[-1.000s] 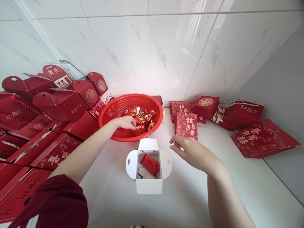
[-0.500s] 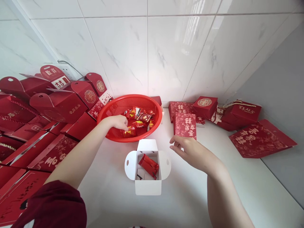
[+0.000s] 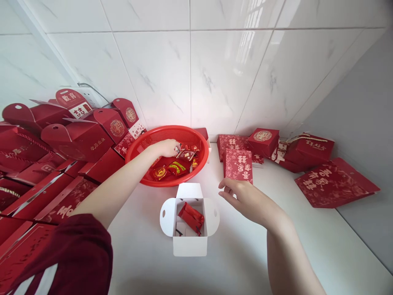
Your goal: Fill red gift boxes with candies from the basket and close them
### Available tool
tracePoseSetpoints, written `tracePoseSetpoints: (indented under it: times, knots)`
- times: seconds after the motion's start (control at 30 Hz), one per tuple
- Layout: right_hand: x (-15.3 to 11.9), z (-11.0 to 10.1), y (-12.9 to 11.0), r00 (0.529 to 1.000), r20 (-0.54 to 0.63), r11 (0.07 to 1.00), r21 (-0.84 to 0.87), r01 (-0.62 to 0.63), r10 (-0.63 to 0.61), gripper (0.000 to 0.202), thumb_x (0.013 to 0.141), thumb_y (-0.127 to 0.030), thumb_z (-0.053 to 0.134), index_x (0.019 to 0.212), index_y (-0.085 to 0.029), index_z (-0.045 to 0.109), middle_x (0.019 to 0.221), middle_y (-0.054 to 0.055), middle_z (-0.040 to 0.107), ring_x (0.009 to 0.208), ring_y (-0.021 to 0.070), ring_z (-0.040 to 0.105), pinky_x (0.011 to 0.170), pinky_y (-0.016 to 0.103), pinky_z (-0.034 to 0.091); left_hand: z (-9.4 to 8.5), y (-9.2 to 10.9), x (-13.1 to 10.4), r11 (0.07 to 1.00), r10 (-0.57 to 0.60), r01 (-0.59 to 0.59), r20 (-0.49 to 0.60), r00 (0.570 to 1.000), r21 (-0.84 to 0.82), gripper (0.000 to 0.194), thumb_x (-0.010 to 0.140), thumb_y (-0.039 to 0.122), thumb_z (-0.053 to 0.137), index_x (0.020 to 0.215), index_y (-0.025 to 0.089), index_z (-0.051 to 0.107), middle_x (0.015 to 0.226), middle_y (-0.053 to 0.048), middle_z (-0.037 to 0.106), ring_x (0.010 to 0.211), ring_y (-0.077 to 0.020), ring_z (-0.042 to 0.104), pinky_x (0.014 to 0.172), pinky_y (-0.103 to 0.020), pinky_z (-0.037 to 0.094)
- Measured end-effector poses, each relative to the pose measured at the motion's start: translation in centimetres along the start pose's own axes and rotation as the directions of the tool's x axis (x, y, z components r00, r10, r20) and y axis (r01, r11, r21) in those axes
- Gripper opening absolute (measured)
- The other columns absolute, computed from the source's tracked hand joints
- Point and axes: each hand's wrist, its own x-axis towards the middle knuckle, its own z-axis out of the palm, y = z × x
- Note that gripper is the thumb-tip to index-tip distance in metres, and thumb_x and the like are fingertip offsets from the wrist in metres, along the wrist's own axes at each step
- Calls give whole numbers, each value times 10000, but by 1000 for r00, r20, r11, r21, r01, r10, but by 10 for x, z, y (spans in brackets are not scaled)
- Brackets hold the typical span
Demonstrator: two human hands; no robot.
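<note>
Inside a red plastic basket [image 3: 132,149] lie several wrapped sweets [image 3: 178,167] in red, yellow and dark wrappers. My left hand [image 3: 169,148] reaches over the basket's middle, its fingers curled down at the sweets there; something small and too hidden to name is at the fingertips. An open white box [image 3: 190,246] stands in front of the basket with its flaps spread, and a red packet [image 3: 191,217] lies inside it. To the right of the box my right hand [image 3: 238,193] hovers, empty, with fingers bent and apart, near a flat red patterned box [image 3: 238,164].
Many red gift boxes [image 3: 82,141] are piled along the left side. At the back right stand a small red box [image 3: 263,140], a red box with a cord [image 3: 315,151] and a red patterned bag [image 3: 336,182]. A tiled wall [image 3: 153,78] rises behind.
My left hand has moved right and farther back within the basket, uncovering sweets at its front left. My right hand has hardly moved. The whole view has shifted slightly.
</note>
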Motion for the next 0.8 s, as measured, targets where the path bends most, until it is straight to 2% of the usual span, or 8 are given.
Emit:
tracePoseSetpoints:
  times: [0.13, 0.2, 0.3, 0.4, 0.5, 0.57, 0.67, 0.8]
  knots:
    - [1, -2, 3, 1000, -13, 1000, 14, 7, -6, 237, 984, -373, 400, 1060, -262, 596, 872, 22, 693, 785, 212, 627, 633, 284, 413, 9, 2, 27, 998, -43, 38, -117, 992, -43, 714, 738, 491, 694, 1372, 207, 529, 1405, -141, 539, 1279, -304, 520, 1097, -372, 356]
    - [2, -3, 5, 999, -32, 1000, 22, 10, -9, 233, 983, -369, 405, 1054, -260, 598, 918, 29, 694, 815, 216, 631, 649, 289, 417, 7, -5, 36, 997, -48, 38, -158, 986, -67, 710, 764, 533, 665, 1370, 187, 535, 1381, -148, 565, 1273, -302, 530, 1100, -380, 357]
    - [4, -6, 10, 998, -59, 1000, 28, 0, 1, 224, 980, -370, 411, 1017, -253, 598, 962, 41, 693, 840, 225, 633, 655, 293, 417, 0, -20, 42, 993, -31, 14, -156, 987, -113, 602, 897, 605, 445, 1219, 144, 661, 1088, -128, 726, 1071, -255, 663, 983, -325, 465]
    - [6, -8, 12, 998, -65, 1000, 29, -11, 13, 220, 980, -371, 413, 993, -246, 593, 934, 46, 692, 816, 226, 629, 646, 294, 413, -4, -32, 46, 989, -16, -4, -129, 992, -151, 678, 982, 575, 196, 1154, 151, 696, 787, -74, 744, 811, -185, 715, 819, -265, 531]
    - [7, -7, 12, 998, -54, 999, 30, -15, 17, 214, 979, -367, 417, 997, -246, 592, 927, 42, 691, 804, 223, 626, 647, 298, 414, -1, -36, 50, 990, -24, 5, -135, 991, -138, 523, 984, 525, 344, 1168, 165, 676, 866, -65, 741, 805, -174, 706, 803, -273, 540]
    - [7, -5, 11, 999, -43, 999, 27, -18, 19, 218, 980, -369, 415, 1004, -247, 593, 940, 41, 690, 811, 225, 627, 647, 300, 417, 4, -34, 52, 995, -21, 6, -140, 990, -102, 394, 955, 450, 506, 1177, 157, 648, 1063, -87, 706, 948, -197, 678, 887, -344, 532]
    - [8, -3, 11, 999, -37, 1000, 19, -14, 15, 231, 983, -374, 409, 1025, -249, 599, 969, 47, 691, 837, 231, 632, 659, 305, 425, 12, -26, 55, 1000, 3, -6, -103, 995, -29, 371, 929, 352, 599, 1244, 158, 580, 1297, -113, 577, 1146, -244, 584, 973, -472, 495]
    - [9, -2, 13, 999, -43, 1000, 13, -18, 18, 238, 983, -372, 411, 1047, -251, 605, 1002, 48, 696, 858, 234, 640, 677, 311, 432, 15, -16, 57, 997, -48, 47, 20, 999, 64, 352, 934, 338, 594, 1236, 157, 578, 1278, -108, 577, 1123, -240, 591, 949, -463, 513]
